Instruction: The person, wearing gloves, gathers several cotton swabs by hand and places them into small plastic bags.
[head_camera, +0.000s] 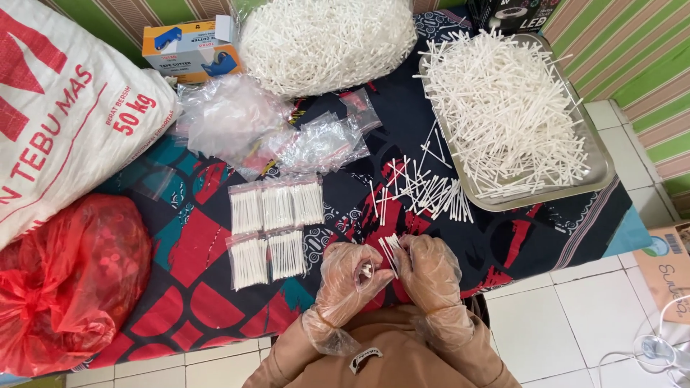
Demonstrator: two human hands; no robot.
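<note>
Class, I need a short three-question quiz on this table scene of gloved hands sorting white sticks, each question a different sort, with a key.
1. True or false: the metal tray holds loose white sticks.
2. How many filled small packets lie in the group left of the hands: A three, B five, C eight?
3. Which hand pinches a small bundle of sticks?

Key
1. True.
2. B.
3. The right hand; the left hand is beside it, both in clear plastic gloves.

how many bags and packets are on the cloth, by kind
filled stick packets: 5
white sack: 1
red plastic bag: 1
clear bag of sticks: 1
total: 8
The heap of empty clear packets is too crumpled to count.
</note>
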